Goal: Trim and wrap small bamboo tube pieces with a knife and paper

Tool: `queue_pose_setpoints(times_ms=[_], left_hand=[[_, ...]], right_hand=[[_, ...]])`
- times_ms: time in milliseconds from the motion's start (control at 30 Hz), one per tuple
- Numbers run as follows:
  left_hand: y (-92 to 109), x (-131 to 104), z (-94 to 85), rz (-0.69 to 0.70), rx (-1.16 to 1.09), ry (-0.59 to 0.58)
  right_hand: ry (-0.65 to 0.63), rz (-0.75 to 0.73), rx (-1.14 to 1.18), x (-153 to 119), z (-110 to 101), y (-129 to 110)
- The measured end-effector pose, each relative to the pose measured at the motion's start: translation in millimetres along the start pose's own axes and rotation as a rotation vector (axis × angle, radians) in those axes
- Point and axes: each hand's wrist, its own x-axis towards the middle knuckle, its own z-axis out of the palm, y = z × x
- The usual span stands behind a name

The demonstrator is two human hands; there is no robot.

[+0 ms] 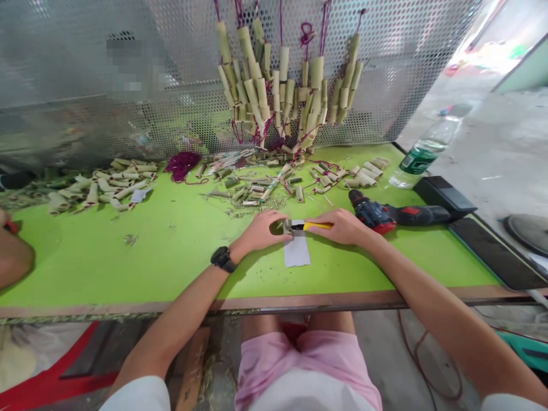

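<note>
At the middle of the green table, my right hand [340, 225] grips a yellow utility knife [317, 226], its dark end pointing left. Facing it, my left hand [266, 229], below a black wristwatch, curves its thumb and fingers around a small, blurred bamboo piece [287, 226] at the knife's tip. A small white paper [297, 252] lies flat on the table just below the knife. Beyond my hands are scattered cut bamboo pieces [257, 190] and shavings. Strung bamboo bundles [314, 94] hang on purple cords against the perforated metal panel.
The green table [171, 257] holds a bamboo pile [107, 185] and purple cord [183, 165]. At right are a drill [377, 214], a water bottle [417, 157], a black box [445, 195] and a phone [496, 251]. Another person's arm [15, 257] rests at left.
</note>
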Motion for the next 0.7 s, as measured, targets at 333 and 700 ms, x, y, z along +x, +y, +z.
queue_pose_setpoints(times_ms=[333,700], left_hand=[[-2.2,0.3,8.1,-0.013,-0.073,0.085],[0.4,-1.4,10.4,0.002,-0.13,0.092]], right_hand=[[0.032,0.032,-0.016,0.8,-2.3,-4.3],[-0.036,0.046,0.082,-1.1,-5.2,-1.1]])
